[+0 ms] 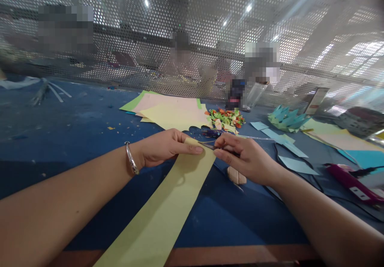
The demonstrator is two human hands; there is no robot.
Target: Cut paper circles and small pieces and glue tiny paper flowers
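Paper (172,203), a long yellow strip, ran from between the hands down past the table's (90,119) near edge. It looked light, thin and bendy, dry rather than slippery, and likely to crease or tear if pulled; a flat pinch close to the far end seemed the best hold. The left hand (163,149) pinched that end between thumb and fingers; the right hand (246,155) was closed round what looked like scissors (207,145), mostly hidden. A clear container (256,94) stood near the mesh (126,63), its contents too blurred to tell; scraps (226,119) lay heaped nearby.
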